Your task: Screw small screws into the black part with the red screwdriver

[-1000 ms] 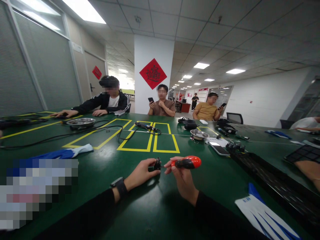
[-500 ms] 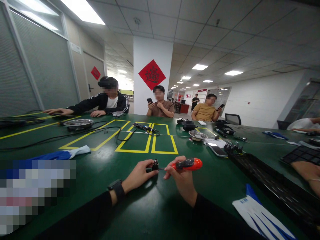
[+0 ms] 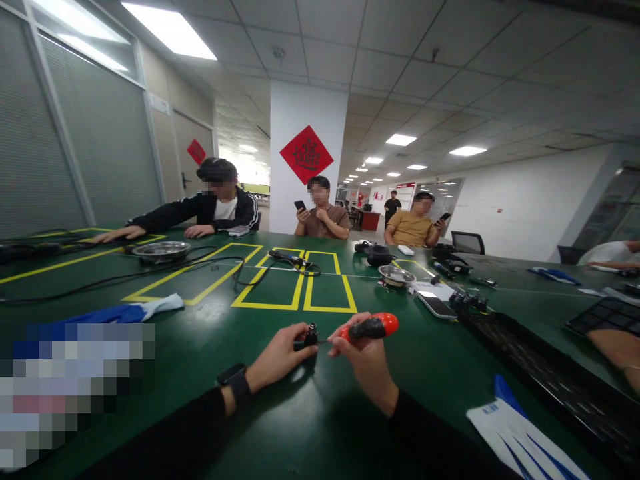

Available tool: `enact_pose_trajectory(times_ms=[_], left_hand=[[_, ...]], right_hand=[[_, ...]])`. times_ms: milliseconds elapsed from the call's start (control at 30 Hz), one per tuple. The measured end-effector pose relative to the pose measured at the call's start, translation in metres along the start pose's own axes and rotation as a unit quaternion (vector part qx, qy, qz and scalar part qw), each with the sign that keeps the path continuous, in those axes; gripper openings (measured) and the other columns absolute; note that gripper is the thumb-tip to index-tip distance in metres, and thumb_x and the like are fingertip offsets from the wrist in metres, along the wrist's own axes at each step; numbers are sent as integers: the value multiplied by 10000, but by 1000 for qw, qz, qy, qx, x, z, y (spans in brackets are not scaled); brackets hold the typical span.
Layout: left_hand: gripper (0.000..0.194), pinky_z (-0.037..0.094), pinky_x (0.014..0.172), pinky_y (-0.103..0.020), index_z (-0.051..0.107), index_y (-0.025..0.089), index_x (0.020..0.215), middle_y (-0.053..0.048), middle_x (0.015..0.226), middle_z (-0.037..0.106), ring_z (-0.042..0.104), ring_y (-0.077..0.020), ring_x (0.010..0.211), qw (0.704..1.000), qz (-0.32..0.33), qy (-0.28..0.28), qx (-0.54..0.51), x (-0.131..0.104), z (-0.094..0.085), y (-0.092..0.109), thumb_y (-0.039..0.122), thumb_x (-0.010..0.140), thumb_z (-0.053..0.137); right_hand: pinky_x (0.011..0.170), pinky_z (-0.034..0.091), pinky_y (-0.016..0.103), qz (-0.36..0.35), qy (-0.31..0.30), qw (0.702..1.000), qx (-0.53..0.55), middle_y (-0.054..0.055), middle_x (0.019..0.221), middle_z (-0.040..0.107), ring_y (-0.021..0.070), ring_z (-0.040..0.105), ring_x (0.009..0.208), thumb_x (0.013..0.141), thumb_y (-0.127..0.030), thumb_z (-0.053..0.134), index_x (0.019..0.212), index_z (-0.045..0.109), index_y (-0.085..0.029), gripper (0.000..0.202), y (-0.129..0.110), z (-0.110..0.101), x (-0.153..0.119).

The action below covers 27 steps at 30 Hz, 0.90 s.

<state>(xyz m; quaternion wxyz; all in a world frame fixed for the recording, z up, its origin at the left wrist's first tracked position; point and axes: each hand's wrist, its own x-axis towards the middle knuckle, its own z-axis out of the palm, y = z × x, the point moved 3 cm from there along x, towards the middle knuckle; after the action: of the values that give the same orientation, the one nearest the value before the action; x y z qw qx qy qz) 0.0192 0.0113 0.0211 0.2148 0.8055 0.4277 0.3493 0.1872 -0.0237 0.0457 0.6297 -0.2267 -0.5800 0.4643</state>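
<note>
My left hand (image 3: 277, 357) pinches a small black part (image 3: 311, 335) and holds it down on the green table (image 3: 320, 413). My right hand (image 3: 363, 363) grips a screwdriver with a red and black handle (image 3: 373, 326). The thin shaft of the screwdriver points left and its tip meets the black part. Both arms wear black sleeves, and a dark watch (image 3: 235, 381) sits on my left wrist.
A long black tray (image 3: 545, 377) lies at the right, with a white and blue glove (image 3: 520, 433) in front of it. A phone (image 3: 436, 305), two metal bowls (image 3: 395, 273) (image 3: 161, 251) and black cables (image 3: 150, 270) lie farther back. Three people sit across the table; another person's hand (image 3: 617, 350) rests at the right edge.
Both hands stay on the part and the screwdriver; the screwdriver handle has tilted slightly. The view has shifted a little.
</note>
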Motion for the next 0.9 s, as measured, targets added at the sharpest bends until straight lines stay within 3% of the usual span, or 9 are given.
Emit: enact_pose_trajectory(times_ms=[133, 367, 500, 600, 733, 833, 900], left_hand=[[201, 356, 609, -237, 549, 150, 775, 10, 723, 558, 495, -142, 676, 1000, 2, -1, 5, -1, -1, 4, 351, 769, 551], [154, 392, 639, -248, 565, 149, 792, -6, 757, 586, 525, -150, 697, 1000, 17, -7, -4, -3, -2, 9, 301, 768, 554], [193, 431, 770, -281, 599, 164, 938, -39, 918, 632, 568, -179, 839, 998, 26, -27, -50, -1, -2, 6, 235, 769, 539], [399, 390, 926, -324, 536, 199, 1135, -56, 1107, 595, 543, -201, 1008, 995, 33, -18, -87, -1, -2, 1, 197, 738, 571], [603, 400, 924, -374, 466, 197, 1220, -73, 1082, 585, 548, -220, 983, 997, 5, 17, -79, 0, -1, -10, 275, 662, 679], [571, 424, 888, -363, 473, 201, 1206, -53, 969, 620, 576, -196, 915, 994, -1, -18, -109, 1, -1, -13, 272, 675, 667], [578, 406, 920, -353, 465, 210, 1215, -63, 1026, 620, 568, -195, 970, 988, 16, -43, -144, 2, -6, -11, 263, 677, 668]], right_hand=[[666, 512, 313, -21, -10, 1000, -5, 31, 881, 643, 135, 617, 648, 833, -271, 538, 1111, 456, -210, 296, 0, 1, -2], [630, 519, 316, -32, -33, 996, -83, 47, 880, 660, 155, 623, 656, 838, -261, 537, 1044, 516, -191, 219, 10, 0, -7], [593, 504, 307, -99, 33, 992, -74, 35, 850, 646, 151, 613, 641, 869, -285, 478, 1017, 492, -204, 170, 3, -2, -8], [546, 469, 277, -123, 107, 982, -92, 19, 784, 627, 130, 582, 588, 886, -293, 440, 953, 509, -197, 136, -5, -8, -5], [533, 439, 244, -107, 184, 969, -123, -13, 664, 582, 108, 541, 558, 856, -296, 505, 916, 544, -177, 139, -5, -22, 4], [514, 434, 226, -67, 207, 969, -114, -25, 651, 575, 100, 535, 550, 799, -292, 591, 958, 556, -173, 202, 6, -32, 11], [500, 444, 228, -44, 213, 972, -83, -33, 628, 576, 102, 541, 532, 775, -302, 615, 979, 559, -177, 247, 15, -36, 15]])
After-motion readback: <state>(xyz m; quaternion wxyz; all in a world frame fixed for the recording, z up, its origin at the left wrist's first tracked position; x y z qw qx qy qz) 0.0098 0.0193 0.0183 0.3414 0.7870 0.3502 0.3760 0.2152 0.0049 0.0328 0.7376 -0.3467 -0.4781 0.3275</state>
